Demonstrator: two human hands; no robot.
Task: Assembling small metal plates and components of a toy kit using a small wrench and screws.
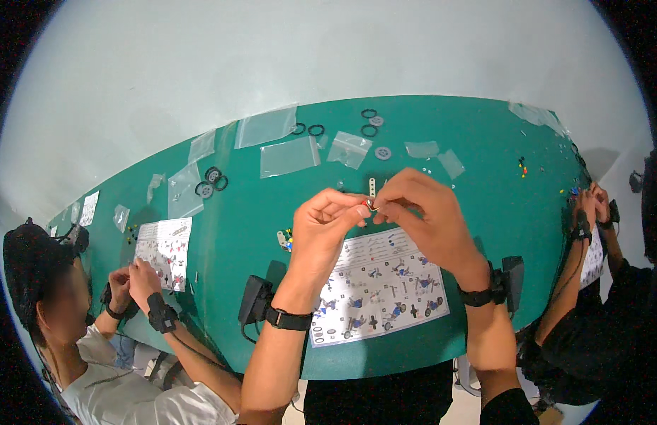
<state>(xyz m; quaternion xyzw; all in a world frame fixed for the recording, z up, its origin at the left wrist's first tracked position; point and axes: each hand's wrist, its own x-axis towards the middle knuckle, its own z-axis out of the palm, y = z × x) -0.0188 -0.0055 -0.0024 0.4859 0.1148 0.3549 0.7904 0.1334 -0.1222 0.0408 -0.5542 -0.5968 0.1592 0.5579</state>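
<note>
My left hand [323, 221] and my right hand [426, 223] meet above the upper edge of a printed instruction sheet [381, 290]. Both are closed, thumb and fingers pinching a tiny red and silver part [369, 205] between them. Its exact kind is too small to make out, and fingertips cover some of it. Right behind the fingertips shows a pale strip with a row of holes [372, 186]; whether it is held or lies on the table I cannot tell. Beside my left wrist lie small yellow and blue pieces with a pale perforated piece [282, 239].
On the green table [229, 262], clear plastic bags [289, 157], black rings [315, 130] and grey wheels [383, 153] lie beyond my hands. A person [66, 312] works at the left with another sheet [164, 251]; another person's hands [589, 202] are at the right.
</note>
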